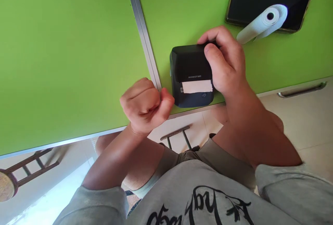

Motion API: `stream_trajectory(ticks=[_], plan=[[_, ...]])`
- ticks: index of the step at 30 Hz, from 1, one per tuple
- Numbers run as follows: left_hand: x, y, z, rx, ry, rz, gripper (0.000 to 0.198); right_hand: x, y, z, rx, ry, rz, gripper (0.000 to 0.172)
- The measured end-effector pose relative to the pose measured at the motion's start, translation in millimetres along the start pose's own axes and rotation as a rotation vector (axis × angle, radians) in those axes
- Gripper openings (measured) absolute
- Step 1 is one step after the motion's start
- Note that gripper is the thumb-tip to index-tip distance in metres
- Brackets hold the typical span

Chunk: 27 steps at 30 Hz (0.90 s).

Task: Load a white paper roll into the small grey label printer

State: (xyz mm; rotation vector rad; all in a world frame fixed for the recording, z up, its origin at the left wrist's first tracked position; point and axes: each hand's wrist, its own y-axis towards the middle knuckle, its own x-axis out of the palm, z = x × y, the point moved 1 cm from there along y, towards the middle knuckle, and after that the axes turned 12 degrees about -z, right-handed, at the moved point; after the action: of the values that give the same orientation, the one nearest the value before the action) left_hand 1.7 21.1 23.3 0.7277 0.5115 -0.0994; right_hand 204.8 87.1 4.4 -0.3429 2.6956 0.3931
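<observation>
A small black label printer marked NIIMBOT lies on the green tabletop near its front edge. A strip of white paper sticks out of its slot, above a round power button. My right hand grips the printer's right far corner, thumb on top and fingers over the back side. Beside the printer's left side, my left hand is closed in a fist with nothing showing in it. Its thumb points at the printer, and whether they touch I cannot tell.
A roll of white paper rests at the far right, overlapping a black smartphone that lies flat. A grey metal strip crosses the green tabletop. Below the edge are a drawer handle and a stool.
</observation>
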Motion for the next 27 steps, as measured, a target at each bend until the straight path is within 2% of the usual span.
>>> stream_trajectory(ticks=[1, 2, 7, 13, 17, 19, 23, 27], plan=[[-0.9, 0.0, 0.7, -0.043, -0.004, -0.023, 0.050, 0.0, -0.2, -0.3, 0.000, -0.003, -0.001, 0.016], [-1.7, 0.0, 2.1, -0.013, -0.024, -0.020, 0.050, -0.1, -0.3, -0.6, 0.000, -0.008, -0.002, 0.015], [0.7, 0.1, 5.7, -0.038, -0.096, -0.080, 0.045, -0.2, -0.5, -1.4, -0.010, -0.034, -0.004, 0.017], [2.4, -0.8, 2.9, -0.060, -0.053, -0.069, 0.046, -0.9, -0.3, -0.3, -0.025, -0.055, -0.025, 0.036], [3.0, -1.0, -2.1, -0.098, 0.015, -0.107, 0.025, -0.7, -0.6, 0.7, -0.033, -0.027, -0.012, 0.037], [4.6, -1.3, -2.3, -0.172, 0.043, -0.180, 0.037, -0.6, -0.5, 1.1, -0.051, -0.016, 0.000, 0.036], [9.4, -6.9, 1.3, -0.352, 0.173, -0.412, 0.086, 0.3, 0.0, 1.1, -0.057, -0.026, -0.007, 0.037], [11.8, -15.9, 2.7, -0.387, 0.290, -0.598, 0.110, 3.2, -1.2, -1.6, -0.097, -0.020, 0.069, 0.043]])
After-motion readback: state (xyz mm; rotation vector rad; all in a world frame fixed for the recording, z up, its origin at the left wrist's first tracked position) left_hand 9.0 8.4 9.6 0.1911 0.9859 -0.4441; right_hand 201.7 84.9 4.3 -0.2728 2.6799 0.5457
